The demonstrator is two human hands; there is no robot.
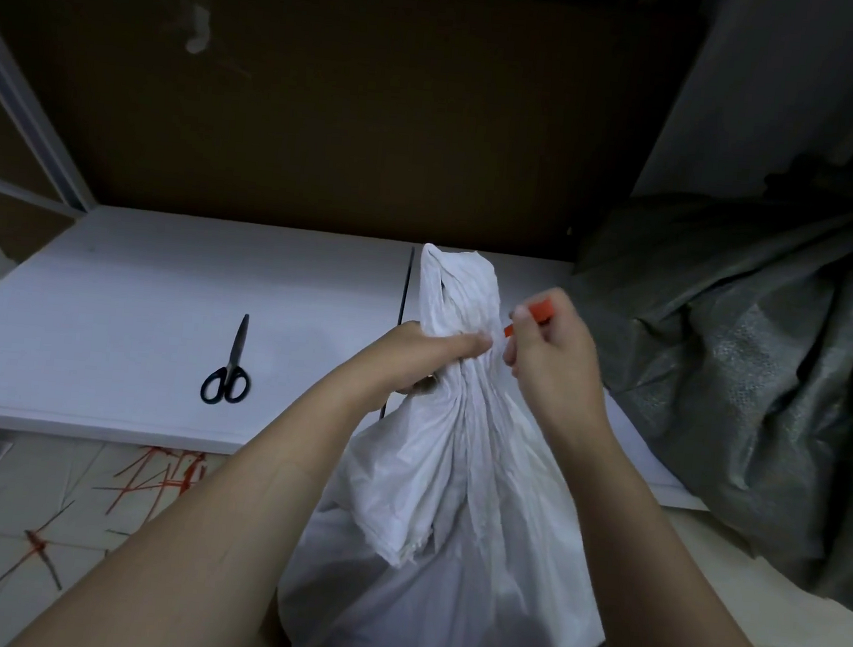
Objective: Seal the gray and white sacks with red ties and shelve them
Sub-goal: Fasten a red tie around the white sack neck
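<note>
white sack (449,506), crinkled, stands at the shelf's (158,300) near edge, neck bunched in left hand (437,355) grip. right hand (551,349) pinches red tie (541,311) beside the neck. gray sack (770,379) slumped at right.

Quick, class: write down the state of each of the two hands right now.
Left hand: closed, gripping the gathered neck of the white sack.
Right hand: closed, pinching a red tie beside the sack's neck.
</note>
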